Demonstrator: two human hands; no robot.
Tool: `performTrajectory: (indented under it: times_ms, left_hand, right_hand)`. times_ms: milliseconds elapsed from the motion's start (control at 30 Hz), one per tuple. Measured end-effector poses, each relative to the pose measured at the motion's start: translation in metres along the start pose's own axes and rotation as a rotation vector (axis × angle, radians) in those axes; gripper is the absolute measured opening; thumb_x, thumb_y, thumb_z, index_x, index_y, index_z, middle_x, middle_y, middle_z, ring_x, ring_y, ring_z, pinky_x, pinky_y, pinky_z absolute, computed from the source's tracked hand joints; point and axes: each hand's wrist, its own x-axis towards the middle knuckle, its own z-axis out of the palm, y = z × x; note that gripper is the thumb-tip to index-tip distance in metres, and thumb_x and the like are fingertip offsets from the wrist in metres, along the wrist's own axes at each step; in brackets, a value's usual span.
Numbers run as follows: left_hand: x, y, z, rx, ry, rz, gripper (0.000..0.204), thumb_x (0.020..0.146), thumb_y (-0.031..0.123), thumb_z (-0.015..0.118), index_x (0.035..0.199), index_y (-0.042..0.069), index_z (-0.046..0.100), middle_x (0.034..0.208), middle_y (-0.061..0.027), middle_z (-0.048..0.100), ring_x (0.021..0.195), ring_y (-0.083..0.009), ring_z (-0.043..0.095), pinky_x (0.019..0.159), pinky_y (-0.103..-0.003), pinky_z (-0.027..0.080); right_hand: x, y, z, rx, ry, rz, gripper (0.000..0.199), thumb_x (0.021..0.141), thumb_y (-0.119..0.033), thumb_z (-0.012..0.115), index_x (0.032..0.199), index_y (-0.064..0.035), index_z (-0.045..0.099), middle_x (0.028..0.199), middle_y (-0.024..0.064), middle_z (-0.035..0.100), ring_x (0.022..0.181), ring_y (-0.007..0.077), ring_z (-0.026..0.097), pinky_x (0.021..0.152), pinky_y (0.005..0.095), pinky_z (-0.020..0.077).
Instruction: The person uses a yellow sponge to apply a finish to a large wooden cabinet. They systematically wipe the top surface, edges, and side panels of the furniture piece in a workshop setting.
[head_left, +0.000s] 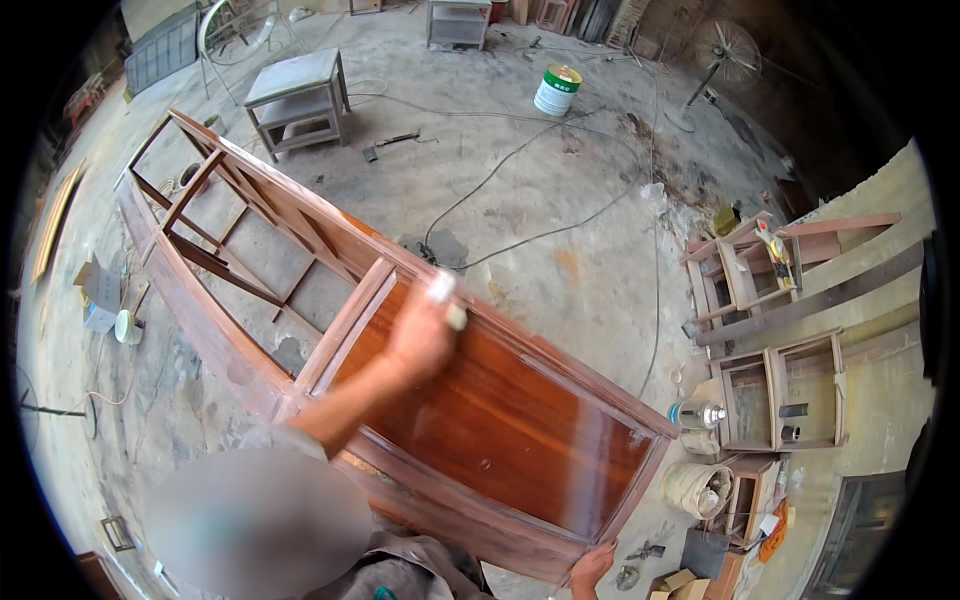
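Strokes along the grain, light and even, probably best for the reddish-brown wooden frame (345, 325), laid slantwise across the middle of the view; care advisable beside the glossy panel (490, 425). Left hand (418, 338) with fingers wrapped round a motion-blurred pale block (440, 288) above the far rail (545, 350), contact uncertain. Right hand (594, 565) half-curled at the near right corner, perhaps for steadying; firmness of hold impossible to tell.

Saw two hands (420, 340), one long wooden frame (346, 324); around stood two grey tables (293, 76), one green-banded drum (556, 98), one cream bucket (684, 488).
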Motion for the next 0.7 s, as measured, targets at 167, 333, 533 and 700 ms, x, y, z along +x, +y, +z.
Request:
performTrajectory:
  times_ms: [167, 333, 533, 700]
  left_hand:
    - [-0.006, -0.027, -0.009, -0.046, -0.156, 0.151, 0.062, 0.09, 0.007, 0.061, 0.151, 0.004, 0.056, 0.156, -0.0252, 0.053, 0.151, -0.0432, 0.044, 0.132, -0.051, 0.028]
    - [0.006, -0.057, -0.014, -0.125, -0.069, -0.194, 0.051, 0.087, 0.001, 0.062, 0.138, -0.003, 0.062, 0.141, -0.0284, 0.063, 0.142, -0.0447, 0.052, 0.127, -0.053, 0.037]
    - [0.0, -0.02, -0.007, -0.075, -0.103, 0.285, 0.05, 0.089, 0.002, 0.059, 0.139, -0.001, 0.064, 0.147, -0.0227, 0.062, 0.146, -0.0375, 0.051, 0.131, -0.049, 0.032]
    - [0.001, -0.051, 0.0, 0.011, -0.077, 0.125, 0.05, 0.092, 0.003, 0.058, 0.142, 0.003, 0.064, 0.145, -0.022, 0.063, 0.14, -0.0436, 0.055, 0.125, -0.051, 0.039]
  right_hand:
    - [-0.003, -0.021, -0.008, 0.071, -0.048, 0.025, 0.056, 0.116, -0.032, 0.03, 0.131, 0.0153, 0.058, 0.129, 0.0411, 0.063, 0.12, 0.0578, 0.058, 0.105, 0.0561, 0.0446]
    - [0.001, -0.012, -0.001, 0.039, -0.026, 0.028, 0.055, 0.116, -0.031, 0.03, 0.126, 0.0143, 0.058, 0.121, 0.0422, 0.064, 0.114, 0.0606, 0.057, 0.1, 0.0574, 0.0448]
    - [-0.005, -0.02, -0.006, 0.032, -0.006, 0.011, 0.049, 0.115, -0.029, 0.031, 0.116, 0.0105, 0.06, 0.111, 0.0405, 0.065, 0.106, 0.0614, 0.058, 0.094, 0.0597, 0.0452]
    - [0.0, -0.021, -0.002, 0.029, -0.005, 0.021, 0.049, 0.115, -0.03, 0.031, 0.117, 0.009, 0.06, 0.111, 0.0404, 0.065, 0.107, 0.0624, 0.057, 0.093, 0.0607, 0.0449]
